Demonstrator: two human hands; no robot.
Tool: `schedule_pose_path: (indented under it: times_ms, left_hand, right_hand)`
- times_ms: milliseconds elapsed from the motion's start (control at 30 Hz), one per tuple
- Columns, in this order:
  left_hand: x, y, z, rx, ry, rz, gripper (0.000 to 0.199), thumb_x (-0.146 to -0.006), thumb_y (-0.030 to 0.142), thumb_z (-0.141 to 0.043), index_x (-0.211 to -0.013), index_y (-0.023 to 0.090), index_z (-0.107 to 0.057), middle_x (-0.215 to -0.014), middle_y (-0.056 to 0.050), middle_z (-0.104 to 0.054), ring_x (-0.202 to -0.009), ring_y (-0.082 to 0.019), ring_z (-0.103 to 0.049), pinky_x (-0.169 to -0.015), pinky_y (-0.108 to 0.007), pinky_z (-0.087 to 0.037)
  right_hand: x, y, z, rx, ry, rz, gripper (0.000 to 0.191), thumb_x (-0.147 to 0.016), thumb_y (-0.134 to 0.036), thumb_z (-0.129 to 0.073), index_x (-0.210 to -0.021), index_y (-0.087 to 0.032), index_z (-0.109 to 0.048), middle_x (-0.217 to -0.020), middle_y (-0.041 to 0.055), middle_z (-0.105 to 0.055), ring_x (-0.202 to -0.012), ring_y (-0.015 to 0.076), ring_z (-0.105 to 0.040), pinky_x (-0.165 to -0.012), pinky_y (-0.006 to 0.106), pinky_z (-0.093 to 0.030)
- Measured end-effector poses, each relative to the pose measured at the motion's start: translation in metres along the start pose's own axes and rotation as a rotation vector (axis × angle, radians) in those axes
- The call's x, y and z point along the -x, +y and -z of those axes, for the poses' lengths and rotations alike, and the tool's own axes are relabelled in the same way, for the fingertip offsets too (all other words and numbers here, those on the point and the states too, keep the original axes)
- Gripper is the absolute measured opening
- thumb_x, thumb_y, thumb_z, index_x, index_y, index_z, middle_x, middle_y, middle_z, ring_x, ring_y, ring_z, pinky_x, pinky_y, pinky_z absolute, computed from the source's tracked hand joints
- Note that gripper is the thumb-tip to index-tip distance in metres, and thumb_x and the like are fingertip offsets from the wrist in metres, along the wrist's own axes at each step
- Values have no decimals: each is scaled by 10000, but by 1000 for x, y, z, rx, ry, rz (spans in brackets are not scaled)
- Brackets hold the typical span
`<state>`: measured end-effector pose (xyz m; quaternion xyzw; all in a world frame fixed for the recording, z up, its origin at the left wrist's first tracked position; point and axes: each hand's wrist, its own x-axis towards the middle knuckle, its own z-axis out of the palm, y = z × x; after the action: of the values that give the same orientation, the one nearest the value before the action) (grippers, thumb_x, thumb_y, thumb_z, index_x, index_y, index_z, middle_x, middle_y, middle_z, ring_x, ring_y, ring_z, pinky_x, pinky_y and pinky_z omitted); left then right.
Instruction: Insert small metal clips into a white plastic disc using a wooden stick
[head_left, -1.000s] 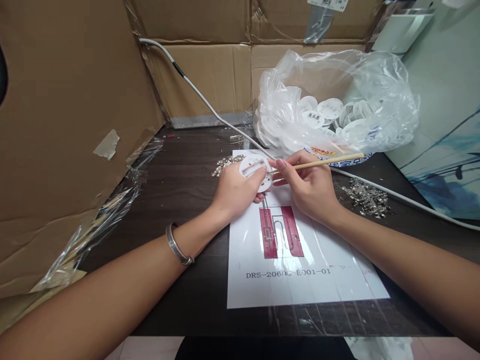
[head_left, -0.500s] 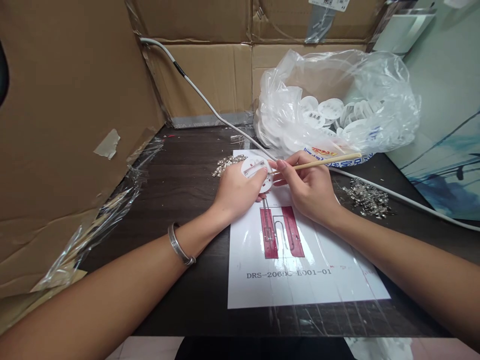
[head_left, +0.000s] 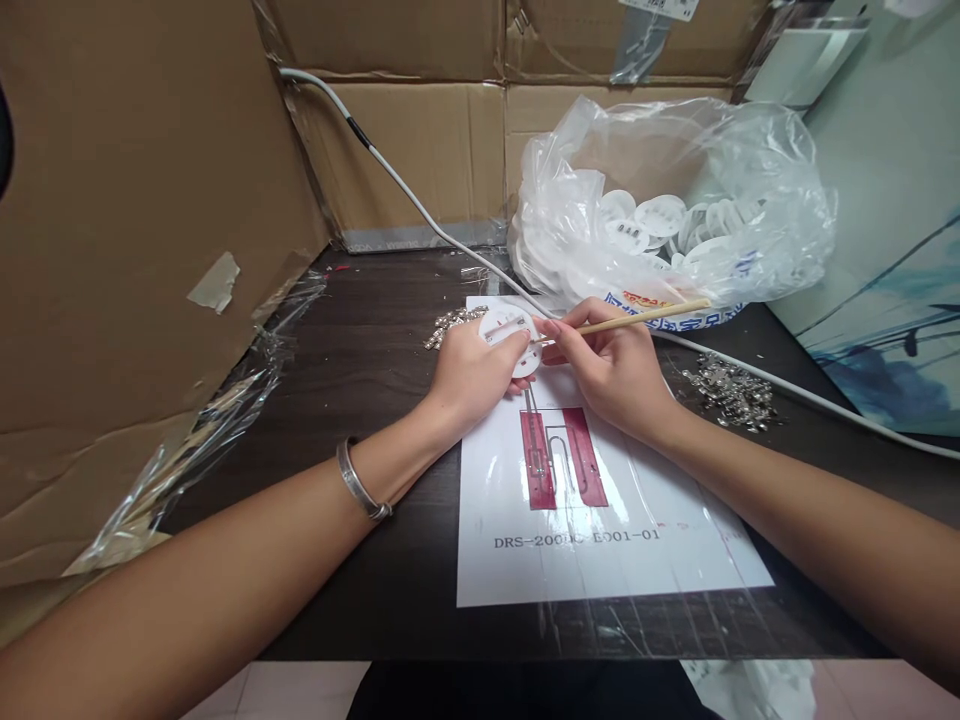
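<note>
A white round plastic disc with slots is gripped in my left hand, the thumb lying across its face. My right hand pinches a thin wooden stick, whose narrow end meets the disc near my left thumb. What the tip touches there is too small to make out. Under both hands lies a printed sheet with a red and white drawing. Small shiny metal parts are heaped just beyond my left hand, and another pile of metal parts is to the right of my right hand.
A clear plastic bag full of similar white discs stands at the back. A grey cable crosses the dark table behind my hands. Cardboard walls close off the left and back.
My hands and the disc stay nearly in place, with the disc tilted slightly differently. The stick's rear end has shifted a little to the left. The whole view has moved slightly.
</note>
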<state>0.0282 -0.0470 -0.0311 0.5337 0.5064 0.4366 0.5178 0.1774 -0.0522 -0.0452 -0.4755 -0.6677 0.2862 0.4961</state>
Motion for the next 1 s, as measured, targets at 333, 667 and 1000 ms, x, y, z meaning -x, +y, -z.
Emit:
schedule_pose_path:
  times_ms: [333,667,1000]
  left_hand:
    - [1,4,-2,-19,18,-15,108,-783,214,-596,-787,119,-646,-597,-12,-594,-438,-85,-535,-384,-177,-456]
    - [2,3,-1,-23,4,-32,146,-765,254,-632,-821,121,-650,-710,-27,-626,-523,-101,-576,-409,-188,-502]
    - [2,1,0,-40,-26,-66,136,-793,224,-629,-846,110,-680,-681,-19,-622,-491,-92,-566,-385,-182,-491]
  right_hand:
    - [2,2,-2,-132,43,-29,287,-885,-437,-617,-743,-195,-554,-701,4,-656,-666,138,-670,-582,286,-530]
    - [2,1,-1,-183,83,-25,290,-873,-446,-637,-752,-190,-578,-699,2,-633,-688,137,-671,-608,283,-555]
    - [0,4,-3,-106,67,52,251,-899,-389,-612,-744,-194,-595,-650,-18,-622,-615,121,-659,-553,270,-508]
